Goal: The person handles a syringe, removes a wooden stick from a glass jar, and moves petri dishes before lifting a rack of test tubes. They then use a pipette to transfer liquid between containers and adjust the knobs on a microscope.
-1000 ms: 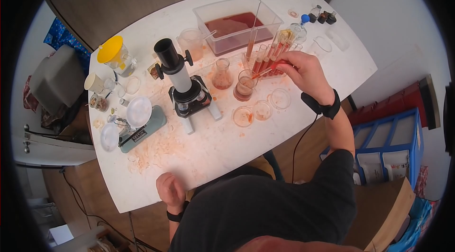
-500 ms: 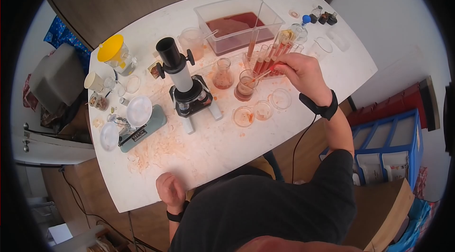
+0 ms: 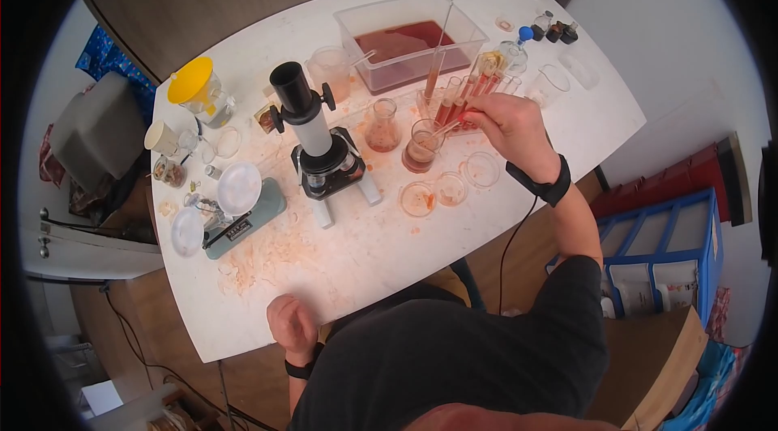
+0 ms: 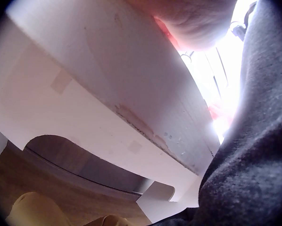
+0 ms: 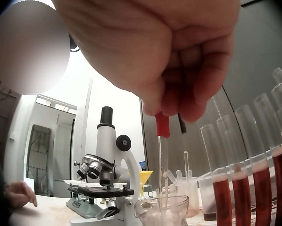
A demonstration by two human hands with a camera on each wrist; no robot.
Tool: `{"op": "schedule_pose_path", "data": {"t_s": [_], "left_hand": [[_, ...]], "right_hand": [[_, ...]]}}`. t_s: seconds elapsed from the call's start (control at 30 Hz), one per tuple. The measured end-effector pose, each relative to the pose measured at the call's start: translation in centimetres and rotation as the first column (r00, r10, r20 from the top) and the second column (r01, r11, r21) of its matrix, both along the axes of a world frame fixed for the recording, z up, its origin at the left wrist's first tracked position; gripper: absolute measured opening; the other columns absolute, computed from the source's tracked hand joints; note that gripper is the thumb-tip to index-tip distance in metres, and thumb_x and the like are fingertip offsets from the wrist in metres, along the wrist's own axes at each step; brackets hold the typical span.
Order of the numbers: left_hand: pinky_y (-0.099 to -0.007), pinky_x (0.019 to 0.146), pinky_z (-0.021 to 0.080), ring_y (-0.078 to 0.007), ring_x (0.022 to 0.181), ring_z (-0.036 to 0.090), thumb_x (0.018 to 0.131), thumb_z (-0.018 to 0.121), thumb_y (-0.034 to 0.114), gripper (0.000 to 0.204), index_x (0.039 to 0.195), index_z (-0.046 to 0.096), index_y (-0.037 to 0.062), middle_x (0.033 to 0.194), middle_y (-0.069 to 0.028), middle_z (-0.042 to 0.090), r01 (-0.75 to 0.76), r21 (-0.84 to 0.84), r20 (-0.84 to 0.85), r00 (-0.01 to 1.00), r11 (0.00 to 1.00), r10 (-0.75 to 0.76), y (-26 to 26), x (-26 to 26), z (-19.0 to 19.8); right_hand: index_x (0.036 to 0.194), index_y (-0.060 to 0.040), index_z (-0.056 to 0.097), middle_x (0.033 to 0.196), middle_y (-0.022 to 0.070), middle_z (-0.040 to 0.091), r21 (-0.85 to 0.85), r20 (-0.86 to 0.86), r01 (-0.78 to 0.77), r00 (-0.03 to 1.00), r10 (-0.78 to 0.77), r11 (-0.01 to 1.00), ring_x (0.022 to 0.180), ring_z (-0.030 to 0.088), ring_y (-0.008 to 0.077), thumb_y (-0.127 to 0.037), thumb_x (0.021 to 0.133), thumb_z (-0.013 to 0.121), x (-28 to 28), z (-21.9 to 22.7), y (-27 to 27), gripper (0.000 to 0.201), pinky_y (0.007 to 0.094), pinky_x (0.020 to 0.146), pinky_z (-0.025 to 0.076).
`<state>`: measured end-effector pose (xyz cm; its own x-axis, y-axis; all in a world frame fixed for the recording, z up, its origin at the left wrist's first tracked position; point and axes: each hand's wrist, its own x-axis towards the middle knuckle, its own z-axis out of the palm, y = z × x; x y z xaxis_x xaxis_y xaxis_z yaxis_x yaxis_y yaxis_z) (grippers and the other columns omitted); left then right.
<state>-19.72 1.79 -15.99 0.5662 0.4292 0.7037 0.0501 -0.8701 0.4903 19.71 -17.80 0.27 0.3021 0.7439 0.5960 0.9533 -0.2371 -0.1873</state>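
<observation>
My right hand (image 3: 512,131) pinches the red rubber bulb (image 5: 163,125) of a glass dropper (image 5: 162,157) between thumb and fingers. In the head view the dropper slants down to the left, its lower end inside a small glass beaker (image 3: 419,157) of reddish-brown liquid. Right beside that hand stands a rack of test tubes (image 5: 261,188) filled with red liquid. My left hand (image 3: 292,324) rests at the table's front edge with loosely curled fingers and holds nothing. Only part of the left hand (image 4: 193,21) shows in the left wrist view.
Left of the beaker stand a conical flask (image 3: 382,133) and a microscope (image 3: 312,139). Petri dishes (image 3: 417,199) lie in front. Behind is a plastic tub (image 3: 348,30) of red liquid. Further left are a balance scale (image 3: 263,216) and a yellow funnel (image 3: 191,81).
My right hand has shifted slightly left with the dropper, bringing the bulb nearer the beaker and the tip further in. My left hand has stayed still.
</observation>
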Motion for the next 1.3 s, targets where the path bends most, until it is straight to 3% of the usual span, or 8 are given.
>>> {"op": "schedule_pose_path", "data": {"t_s": [0.63, 0.83, 1.13, 1.3], "left_hand": [[-0.0414, 0.076, 0.050, -0.0345, 0.082, 0.061, 0.074, 0.060, -0.013, 0.026, 0.096, 0.057, -0.0001, 0.091, -0.0175, 0.062, -0.004, -0.006, -0.007, 1.000, 1.000, 0.004, 0.1, 0.0, -0.2], [-0.0416, 0.075, 0.050, -0.0346, 0.082, 0.060, 0.074, 0.060, -0.013, 0.026, 0.096, 0.057, -0.0005, 0.091, -0.0177, 0.062, -0.006, -0.005, -0.006, 1.000, 1.000, 0.006, 0.0, 0.0, -0.1], [-0.0416, 0.074, 0.050, -0.0347, 0.081, 0.060, 0.075, 0.061, -0.013, 0.026, 0.097, 0.057, -0.0010, 0.091, -0.0177, 0.061, 0.004, 0.005, -0.008, 1.000, 1.000, -0.004, 0.0, 0.1, 0.1], [-0.0414, 0.074, 0.050, -0.0345, 0.080, 0.060, 0.074, 0.061, -0.013, 0.026, 0.097, 0.056, -0.0010, 0.090, -0.0176, 0.061, 0.003, 0.003, -0.013, 1.000, 1.000, -0.003, 0.0, 0.0, 0.1]], "right_hand": [[0.091, -0.0046, 0.070, 0.076, 0.0097, 0.068, 0.112, 0.033, 0.018, 0.999, -0.022, 0.993, 0.064, 0.064, 0.0230, -0.008, 0.079, 0.074, -0.5, 2.0, -0.9, 0.014, 0.0299, 0.058, 0.050], [0.095, -0.0044, 0.068, 0.082, 0.0107, 0.068, -0.022, -0.132, 0.017, 0.991, -0.020, 1.000, 0.066, 0.064, 0.0247, -0.010, 0.080, 0.073, -0.8, 0.4, -0.1, 0.017, 0.0309, 0.059, 0.050], [0.095, -0.0047, 0.067, 0.081, 0.0110, 0.065, -0.111, -0.152, -0.008, 0.988, -0.009, 0.994, 0.067, 0.062, 0.0277, -0.013, 0.081, 0.072, -0.6, -1.2, 1.0, 0.017, 0.0326, 0.061, 0.049], [0.089, -0.0052, 0.066, 0.079, 0.0100, 0.065, -0.144, -0.069, -0.002, 0.998, -0.008, 0.990, 0.068, 0.063, 0.0281, -0.016, 0.081, 0.071, -0.4, -2.0, 1.6, 0.014, 0.0347, 0.059, 0.049]]}}
